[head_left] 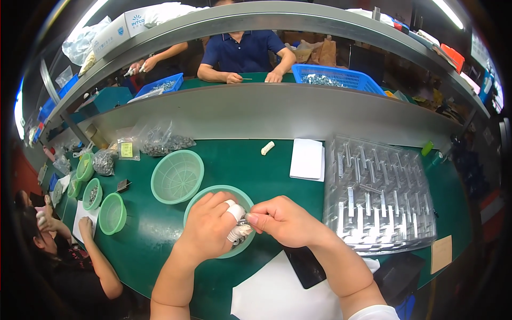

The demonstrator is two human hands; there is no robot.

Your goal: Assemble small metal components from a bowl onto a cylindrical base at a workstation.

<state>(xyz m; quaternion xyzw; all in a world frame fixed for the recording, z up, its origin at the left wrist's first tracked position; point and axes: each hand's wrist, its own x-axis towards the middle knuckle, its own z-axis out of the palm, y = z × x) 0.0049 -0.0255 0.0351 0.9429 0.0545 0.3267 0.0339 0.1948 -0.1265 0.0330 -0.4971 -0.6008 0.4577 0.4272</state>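
Note:
Both of my hands meet over a light green plastic basket (193, 212) that holds small grey metal parts. My left hand (209, 226) is closed, with white wraps on some fingers, and grips a small silvery metal part (244, 220). From the right, my right hand (282, 220) pinches the same part between thumb and forefinger. Its exact kind is too small to make out, and the fingers cover much of it. A second green basket (177, 177), with nothing in it, stands just beyond on the green table (154, 224).
To the right lies a stack of transparent plastic trays (381, 197), beside white paper (306, 159). A black phone (305, 266) rests near me. Bags of grey parts (165, 144) and smaller green baskets (112, 214) stand left. Co-workers sit across and at left; a metal shelf (277, 15) spans overhead.

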